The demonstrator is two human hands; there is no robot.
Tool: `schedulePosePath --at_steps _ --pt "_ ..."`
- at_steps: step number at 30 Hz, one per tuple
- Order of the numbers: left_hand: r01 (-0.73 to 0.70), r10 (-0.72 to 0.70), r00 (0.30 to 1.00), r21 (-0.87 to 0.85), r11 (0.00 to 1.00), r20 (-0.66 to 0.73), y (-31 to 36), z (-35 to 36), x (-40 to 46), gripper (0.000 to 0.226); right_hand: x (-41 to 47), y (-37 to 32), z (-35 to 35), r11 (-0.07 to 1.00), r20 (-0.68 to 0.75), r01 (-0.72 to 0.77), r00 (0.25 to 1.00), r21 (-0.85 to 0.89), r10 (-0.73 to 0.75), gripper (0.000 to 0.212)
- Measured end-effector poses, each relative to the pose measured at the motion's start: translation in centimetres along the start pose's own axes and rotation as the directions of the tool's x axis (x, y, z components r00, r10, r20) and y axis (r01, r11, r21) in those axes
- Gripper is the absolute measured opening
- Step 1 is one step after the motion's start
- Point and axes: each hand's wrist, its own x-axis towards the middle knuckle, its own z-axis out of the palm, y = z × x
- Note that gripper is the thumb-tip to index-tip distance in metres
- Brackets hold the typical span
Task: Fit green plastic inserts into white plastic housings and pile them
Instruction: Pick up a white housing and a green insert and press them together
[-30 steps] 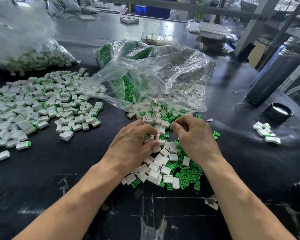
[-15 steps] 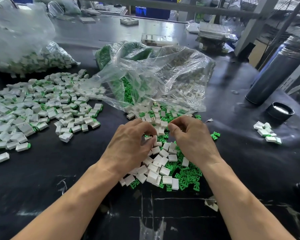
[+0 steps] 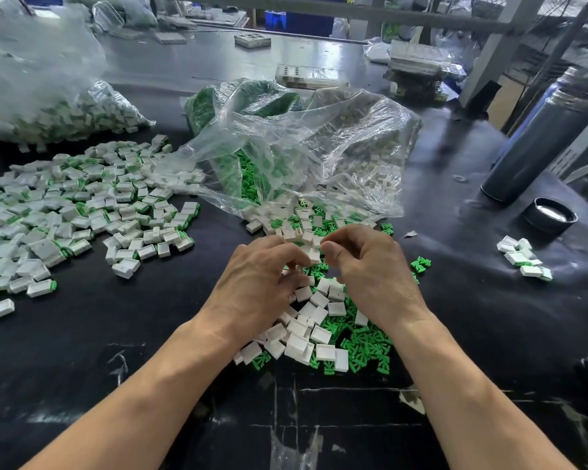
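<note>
A loose heap of white housings [image 3: 319, 334] and green inserts [image 3: 364, 347] lies on the black table [image 3: 116, 351] in front of me. Both hands hover over it with curled fingers. My left hand [image 3: 262, 283] holds a white housing [image 3: 312, 256] at its fingertips. My right hand [image 3: 370, 273] is close beside it, thumb pressed toward the forefinger; what it pinches is hidden. A broad pile of fitted white-and-green pieces [image 3: 82, 212] spreads at the left.
An open clear bag [image 3: 302, 154] with green inserts and white housings lies behind the heap. Another filled bag [image 3: 48, 106] sits far left. At the right stand a grey flask [image 3: 540, 140], its black lid [image 3: 550, 217] and a few fitted pieces [image 3: 523, 259].
Both hands stay over the heap. The fingertips have drawn a little closer together, the right thumb shifting slightly left toward the left hand.
</note>
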Motion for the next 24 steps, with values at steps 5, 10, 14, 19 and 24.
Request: schedulePosePath --at_steps 5,10,14,19,24 --pt "0.09 -0.088 0.996 -0.088 0.992 0.029 -0.1 0.0 0.2 0.02 0.0 0.1 0.1 0.997 0.022 0.006 1.0 0.08 -0.007 0.013" --pt "0.094 -0.117 0.989 -0.231 0.968 -0.091 0.0 -0.2 0.2 0.016 0.2 0.0 0.3 0.981 -0.008 -0.009 1.0 0.192 0.01 0.014" --pt "0.086 -0.178 0.974 -0.502 0.86 -0.138 0.7 -0.8 0.2 0.017 0.1 -0.4 0.3 0.952 -0.034 0.007 0.999 0.307 0.004 0.012" --pt "0.086 -0.221 0.966 -0.643 0.761 -0.132 1.3 -1.4 0.1 0.027 -0.2 -1.4 0.4 0.896 -0.011 0.015 1.0 0.444 -0.011 0.014" --pt "0.128 -0.27 0.959 -0.719 0.683 -0.087 1.2 -1.6 0.4 0.029 -0.6 -1.7 0.6 0.856 0.097 -0.027 0.995 0.517 -0.027 0.004"
